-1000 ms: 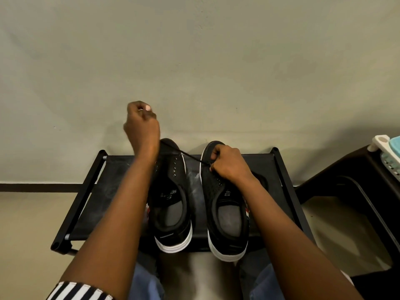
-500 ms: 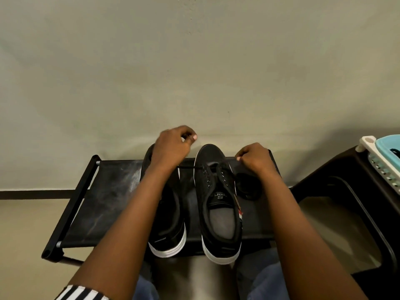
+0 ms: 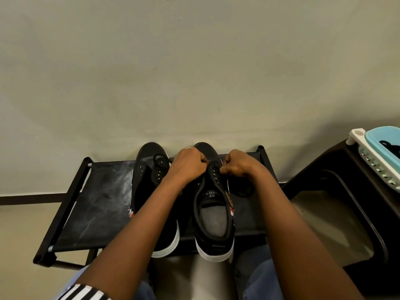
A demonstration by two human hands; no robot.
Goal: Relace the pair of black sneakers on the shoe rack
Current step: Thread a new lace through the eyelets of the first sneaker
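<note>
Two black sneakers with white soles stand side by side on the black shoe rack, toes toward the wall. The left sneaker shows bare eyelets, and my left forearm covers its heel half. Over the front eyelets of the right sneaker, my left hand and my right hand are curled, knuckles nearly meeting, each pinching the black lace. A loose coil of black lace lies on the rack just right of that shoe.
A plain wall rises directly behind the rack. A dark stool stands to the right, carrying a white and teal basket at the frame edge. My knees in blue jeans sit below the rack's front edge.
My left hand came down from its raised pull and moved right onto the right sneaker. Both hands closed in together over its front eyelets.
</note>
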